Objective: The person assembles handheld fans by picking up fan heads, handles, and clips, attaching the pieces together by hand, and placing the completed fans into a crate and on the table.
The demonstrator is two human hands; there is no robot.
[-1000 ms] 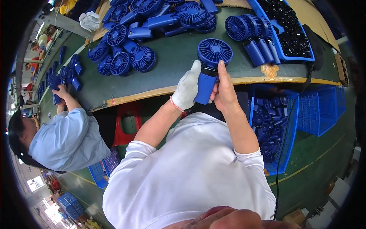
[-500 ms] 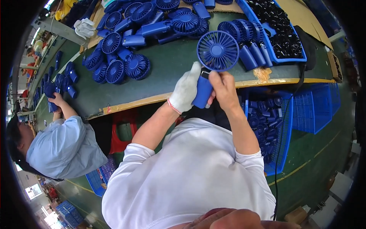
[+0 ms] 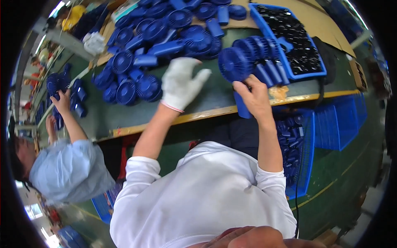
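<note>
My bare right hand (image 3: 255, 96) is closed round the neck of a blue handheld fan (image 3: 234, 64), just above the table's near edge. The fan's round head points away from me and its handle hangs below my fingers. In a white glove, my left hand (image 3: 181, 80) is over the table with fingers and thumb apart, holding nothing. Beyond it lies a large heap of blue handheld fans (image 3: 165, 47). Beside the held fan, several more fans stand in a row (image 3: 269, 72), heads up against each other.
A blue tray (image 3: 300, 76) of small black parts sits at the back right. Below the table edge stands a blue crate (image 3: 309, 165) with blue parts. A co-worker in a light blue shirt (image 3: 68, 171) handles a fan at the left. A white glove (image 3: 94, 43) lies at the far left.
My left hand has let go of the fan and moved left toward the heap. The right hand keeps the fan, now turned and slightly lower. The co-worker has lifted a fan.
</note>
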